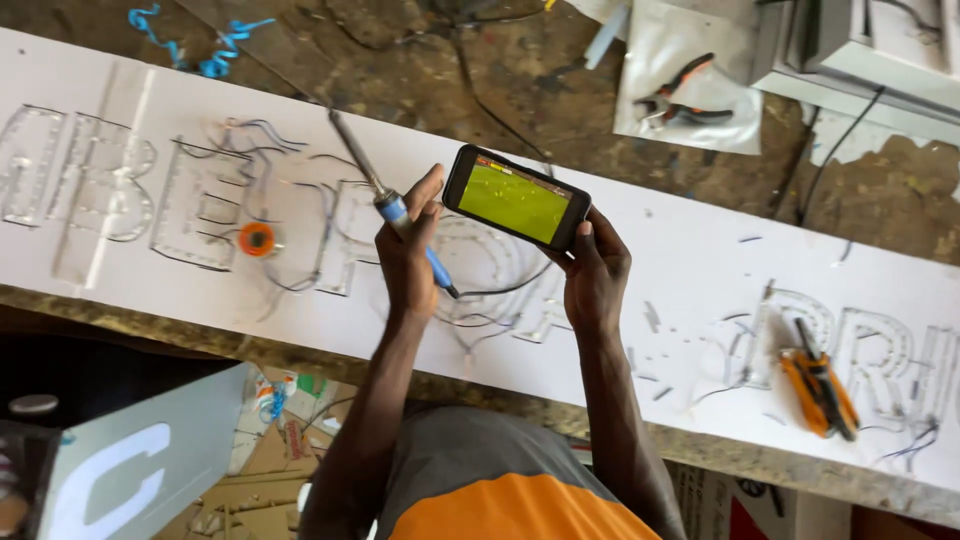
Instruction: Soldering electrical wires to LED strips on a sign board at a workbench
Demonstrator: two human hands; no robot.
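Note:
Both my hands hold up a black smartphone (516,197) with a bright green picture on its screen, above a long white sign board (700,250). My left hand (408,262) steadies the phone's left end and also grips a soldering iron (385,195) with a blue handle, its metal tip pointing up and to the left. My right hand (597,270) grips the phone's right end. Under my hands, clear letter outlines studded with small lights and thin wires (480,300) lie on the board.
A small orange solder reel (257,239) sits on the board at left. Orange-handled pliers (820,390) lie at right, another orange-handled pair (680,95) on a grey sheet at the back. A worn workbench (420,60), blue shavings (205,50) and a grey box with a white letter (130,470) surround it.

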